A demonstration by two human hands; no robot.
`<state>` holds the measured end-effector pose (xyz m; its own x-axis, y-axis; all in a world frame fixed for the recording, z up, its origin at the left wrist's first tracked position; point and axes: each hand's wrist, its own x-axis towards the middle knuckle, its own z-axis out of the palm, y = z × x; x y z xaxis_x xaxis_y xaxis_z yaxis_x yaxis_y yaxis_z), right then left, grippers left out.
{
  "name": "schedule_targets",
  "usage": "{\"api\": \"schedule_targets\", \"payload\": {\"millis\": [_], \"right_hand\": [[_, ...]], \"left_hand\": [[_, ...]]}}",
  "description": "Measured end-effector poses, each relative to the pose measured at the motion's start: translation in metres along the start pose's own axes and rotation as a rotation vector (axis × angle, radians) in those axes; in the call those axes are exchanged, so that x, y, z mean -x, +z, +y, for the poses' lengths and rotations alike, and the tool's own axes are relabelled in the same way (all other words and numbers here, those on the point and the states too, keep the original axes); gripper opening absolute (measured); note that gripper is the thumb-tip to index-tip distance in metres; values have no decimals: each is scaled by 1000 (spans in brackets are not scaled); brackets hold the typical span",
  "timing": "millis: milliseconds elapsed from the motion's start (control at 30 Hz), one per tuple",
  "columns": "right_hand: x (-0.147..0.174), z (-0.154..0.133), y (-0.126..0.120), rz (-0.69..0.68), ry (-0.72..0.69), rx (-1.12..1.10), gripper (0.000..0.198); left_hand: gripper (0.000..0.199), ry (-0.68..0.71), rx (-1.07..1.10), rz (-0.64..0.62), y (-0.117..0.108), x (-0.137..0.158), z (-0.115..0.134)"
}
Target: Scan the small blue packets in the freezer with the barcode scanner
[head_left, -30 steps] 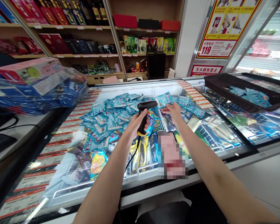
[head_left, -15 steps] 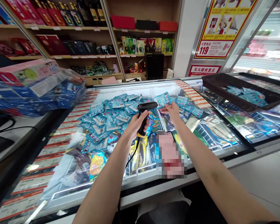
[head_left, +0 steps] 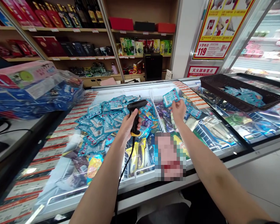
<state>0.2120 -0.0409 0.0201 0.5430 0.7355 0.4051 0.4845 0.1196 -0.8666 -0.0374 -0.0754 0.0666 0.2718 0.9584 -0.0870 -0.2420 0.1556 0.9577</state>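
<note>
My left hand point(head_left: 129, 123) is wrapped round the handle of a black barcode scanner point(head_left: 135, 107), whose head points right and whose cord hangs down past my forearm. Between thumb and fingers, my right hand point(head_left: 178, 109) pinches a small blue packet point(head_left: 170, 97), lifted above the freezer's glass top. Left of the scanner spreads a heap of similar blue packets point(head_left: 105, 119). A few more blue packets point(head_left: 193, 111) lie just beyond and right of my right hand. What is printed on the held packet is too small to read.
The glass-topped freezer point(head_left: 154, 194) holds bagged goods and wire dividers. On its right side sits a dark basket point(head_left: 245, 104) with blue packets in it. Plastic-wrapped boxes point(head_left: 25, 84) stand at the left. A pixelated pink object point(head_left: 169, 155) lies near the front edge; shelves point(head_left: 72, 29) line the back.
My right hand has moved right with the blue packet, away from the scanner, and the packet is tilted differently. My left hand and the scanner have shifted slightly left.
</note>
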Motion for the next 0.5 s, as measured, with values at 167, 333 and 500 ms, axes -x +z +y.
{"api": "schedule_targets", "payload": {"millis": [167, 333, 500], "right_hand": [[-19, 18, -20, 160, 10, 254, 37], [-24, 31, -26, 156, 15, 278, 57], [-22, 30, -26, 134, -27, 389, 54]], "left_hand": [[49, 21, 22, 8, -4, -1, -1], [50, 27, 23, 27, -5, -1, 2], [50, 50, 22, 69, -10, -2, 7]]}}
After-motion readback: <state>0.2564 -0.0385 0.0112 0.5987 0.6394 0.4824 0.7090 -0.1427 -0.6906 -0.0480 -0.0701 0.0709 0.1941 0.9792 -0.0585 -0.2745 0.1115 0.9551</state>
